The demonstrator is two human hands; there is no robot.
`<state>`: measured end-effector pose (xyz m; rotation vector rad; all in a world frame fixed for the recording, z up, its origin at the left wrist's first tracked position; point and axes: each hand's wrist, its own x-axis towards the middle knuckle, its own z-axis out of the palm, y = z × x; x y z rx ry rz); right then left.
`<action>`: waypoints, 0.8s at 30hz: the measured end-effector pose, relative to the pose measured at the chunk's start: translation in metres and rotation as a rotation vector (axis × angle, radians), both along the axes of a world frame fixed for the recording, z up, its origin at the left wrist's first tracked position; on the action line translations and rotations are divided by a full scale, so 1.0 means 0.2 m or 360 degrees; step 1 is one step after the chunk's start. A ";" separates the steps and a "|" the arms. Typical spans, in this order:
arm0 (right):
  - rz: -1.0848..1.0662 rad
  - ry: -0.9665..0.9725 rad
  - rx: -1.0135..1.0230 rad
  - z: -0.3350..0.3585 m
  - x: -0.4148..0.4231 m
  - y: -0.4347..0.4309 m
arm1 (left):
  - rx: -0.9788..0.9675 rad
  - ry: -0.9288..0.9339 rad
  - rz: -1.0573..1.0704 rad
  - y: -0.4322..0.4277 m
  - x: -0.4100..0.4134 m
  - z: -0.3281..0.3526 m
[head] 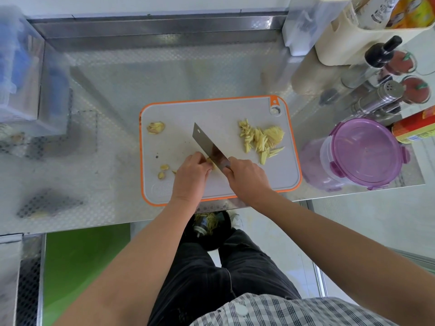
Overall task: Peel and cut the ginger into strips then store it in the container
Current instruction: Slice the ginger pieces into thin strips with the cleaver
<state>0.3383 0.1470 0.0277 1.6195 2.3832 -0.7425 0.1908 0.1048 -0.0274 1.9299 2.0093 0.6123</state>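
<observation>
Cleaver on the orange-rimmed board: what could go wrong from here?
1. The left hand pins a small yellow ginger piece right against the steel cleaver held by the right hand; a slip may nick the fingers.
2. The pile of cut ginger strips lies near the orange rim of the grey cutting board; strips may spill off.

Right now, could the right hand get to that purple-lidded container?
Probably yes: the container stands just right of the cutting board, nothing between, though the right hand grips the cleaver.
</observation>
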 end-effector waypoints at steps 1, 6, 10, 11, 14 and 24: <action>-0.0006 -0.0004 -0.0017 0.00 -0.01 0.00 | -0.0001 0.0001 0.0003 0.00 0.00 0.00; -0.0020 -0.0013 -0.0025 -0.04 -0.05 0.01 | -0.0003 -0.0002 0.0000 0.00 0.00 -0.01; -0.0068 0.0044 0.0012 -0.06 -0.05 0.01 | 0.0000 -0.0018 0.0021 0.00 0.00 0.00; -0.0100 0.0066 0.0020 -0.06 -0.04 0.00 | 0.0001 -0.0016 0.0017 0.00 0.00 0.00; -0.0123 0.0113 0.0048 -0.03 -0.01 0.00 | 0.0001 -0.0013 0.0030 0.00 -0.01 0.01; -0.0042 0.0015 -0.0028 -0.03 -0.04 0.01 | 0.0004 -0.0036 0.0040 0.01 0.00 0.01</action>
